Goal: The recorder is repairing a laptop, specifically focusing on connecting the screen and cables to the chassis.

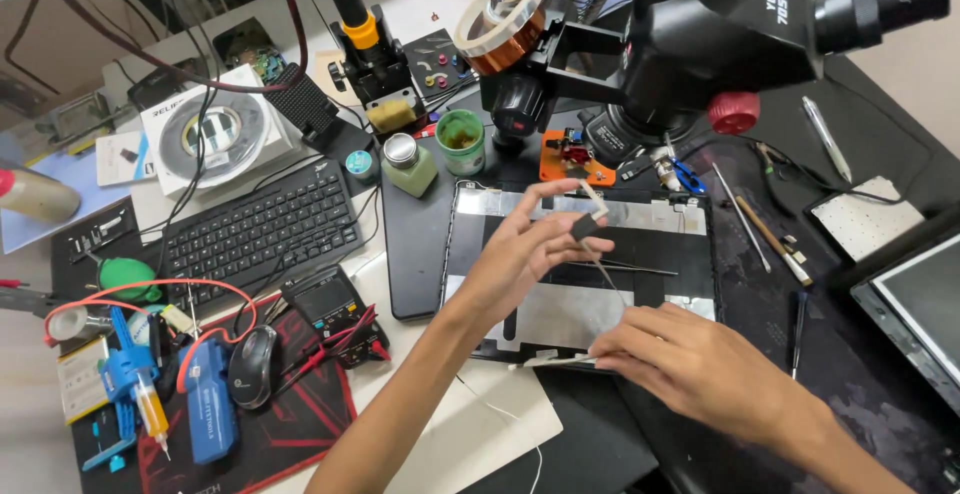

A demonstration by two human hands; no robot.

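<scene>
My left hand [525, 249] is raised over an opened dark device panel [640, 244] and pinches a small dark square piece with a pale strip [588, 216] between thumb and fingers. My right hand [690, 359] rests at the panel's near edge, its fingers closed on a thin white strip [550, 361] that lies flat there. Thin tweezers [625, 269] lie on the panel between the two hands. A black microscope head [720, 34] hangs above the panel's far side.
A black keyboard [255, 229], a mouse [252, 364] and a multimeter [330, 304] sit to the left. Small jars [460, 142], an orange board holder [570, 154], loose tools [770, 239] and a screen [925, 304] ring the work mat.
</scene>
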